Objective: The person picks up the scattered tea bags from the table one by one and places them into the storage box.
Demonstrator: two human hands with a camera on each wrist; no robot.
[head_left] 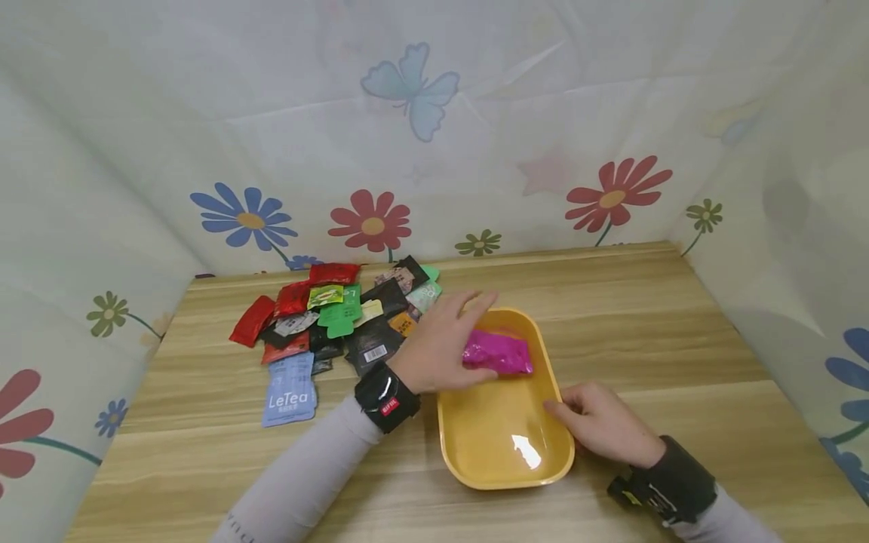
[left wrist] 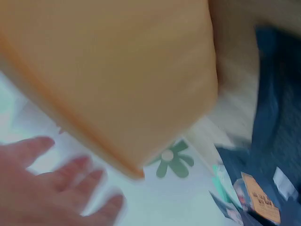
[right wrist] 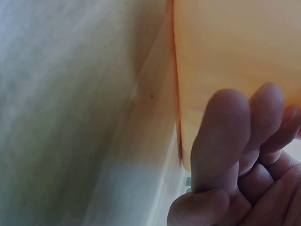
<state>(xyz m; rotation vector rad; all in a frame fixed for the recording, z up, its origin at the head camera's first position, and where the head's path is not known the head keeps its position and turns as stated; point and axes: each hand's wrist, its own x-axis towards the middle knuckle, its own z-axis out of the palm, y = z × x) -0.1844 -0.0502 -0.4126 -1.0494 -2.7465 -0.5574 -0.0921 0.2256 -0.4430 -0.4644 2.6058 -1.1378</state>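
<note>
A yellow plastic basin (head_left: 505,437) with rounded corners stands in front of me, and a shiny magenta packet (head_left: 498,352) lies in its far half. My left hand (head_left: 444,343) is over the basin's left rim beside that packet, fingers spread and holding nothing. In the left wrist view its fingers (left wrist: 70,181) look blurred outside the basin wall (left wrist: 117,70). At the basin's right side my right hand (head_left: 604,422) holds the rim, thumb over the edge. Its curled fingers (right wrist: 225,127) are against the outer wall in the right wrist view.
Left of the basin lies a heap of small packets: red packets (head_left: 254,320), green packets (head_left: 339,309), black packets (head_left: 373,343) and a light blue LeTea pouch (head_left: 290,392). The wooden table (head_left: 679,339) meets a flower-printed cloth (head_left: 516,136) at the back and sides.
</note>
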